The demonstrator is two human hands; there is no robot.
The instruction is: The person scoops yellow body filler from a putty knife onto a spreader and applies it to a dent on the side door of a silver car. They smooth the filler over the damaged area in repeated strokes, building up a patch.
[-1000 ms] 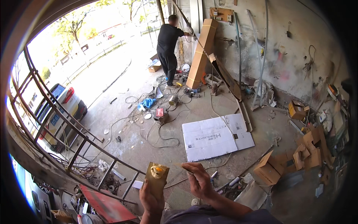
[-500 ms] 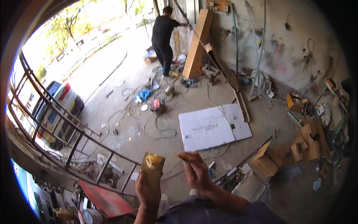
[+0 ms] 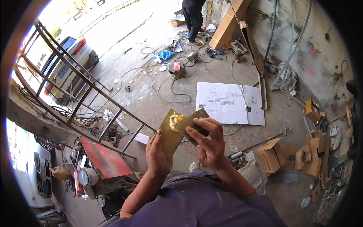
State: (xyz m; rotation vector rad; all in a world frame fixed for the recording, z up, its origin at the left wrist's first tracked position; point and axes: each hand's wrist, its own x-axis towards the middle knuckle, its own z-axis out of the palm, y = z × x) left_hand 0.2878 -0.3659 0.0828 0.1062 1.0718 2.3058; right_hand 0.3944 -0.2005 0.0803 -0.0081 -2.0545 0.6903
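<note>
In the head view my left hand (image 3: 155,155) holds a flat olive-yellow plate (image 3: 165,134) upright at centre, fingers along its edge. Near the plate's top sits a blob of cream paste (image 3: 174,122) with a small orange dab (image 3: 180,118). My right hand (image 3: 210,143) is closed on a second thin olive-brown plate (image 3: 197,115), which overlaps the first plate's upper right and touches or lies just over the paste; exact contact is unclear. My dark-shirted torso fills the bottom of the view.
Another person's legs (image 3: 193,17) stand by a tall cardboard box (image 3: 228,22). A metal ladder frame (image 3: 94,90) and red panel (image 3: 104,159) are at left, a car (image 3: 75,56) outside. Cables, white cardboard sheet (image 3: 230,104), tools and cardboard boxes (image 3: 272,155) litter the floor.
Both hands rose in view and came together; the right plate, earlier edge-on apart from the left one, now overlaps it. The view has tilted down, bringing more of my torso in.
</note>
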